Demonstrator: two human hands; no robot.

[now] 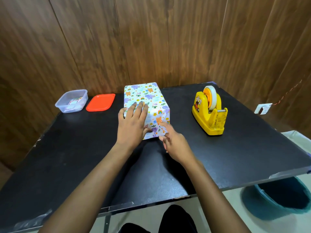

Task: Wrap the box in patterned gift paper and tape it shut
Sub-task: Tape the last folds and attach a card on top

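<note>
A box [148,98] covered in white gift paper with colourful animals and rainbows stands on the black table [67,157] near its far edge. My left hand [133,121] lies flat on the box's top, fingers straight, with the thumb against the near face. My right hand [175,143] is at the near face, its index finger stretched out and touching the folded paper there, the other fingers loosely curled. A yellow tape dispenser [209,111] with a roll of clear tape stands to the right of the box.
A clear plastic container [72,101] with small items and its red lid [101,102] lie at the far left. A wooden wall rises behind the table. A teal bucket [276,197] stands on the floor at the right. My knees show below the table's near edge.
</note>
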